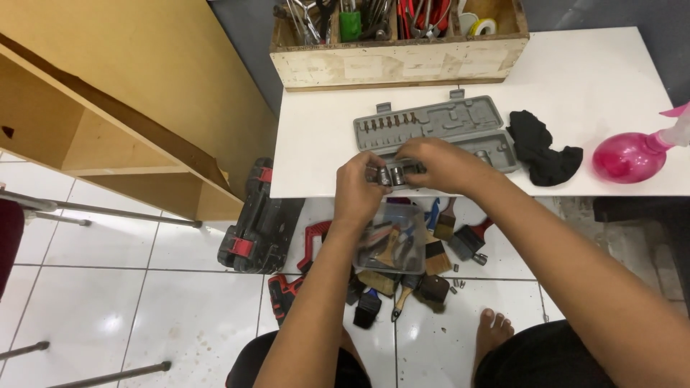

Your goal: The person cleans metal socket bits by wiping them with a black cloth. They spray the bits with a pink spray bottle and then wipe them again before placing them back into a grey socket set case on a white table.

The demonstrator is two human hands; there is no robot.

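Note:
My left hand (361, 185) and my right hand (440, 162) meet at the front edge of the white table (611, 79), both closed on a row of metal sockets (392, 173) held between them. Just behind the hands lies an open grey plastic tool case (438, 129) with a line of small bits in its left part. The hands hide the case's front portion.
A wooden crate (399, 61) of hand tools stands at the table's back. A black cloth (543, 151) and a pink spray bottle (632, 154) lie to the right. On the floor below are paint brushes (402, 266), a clear tub, a black case (259, 219) and a wooden cabinet (129, 108) to the left.

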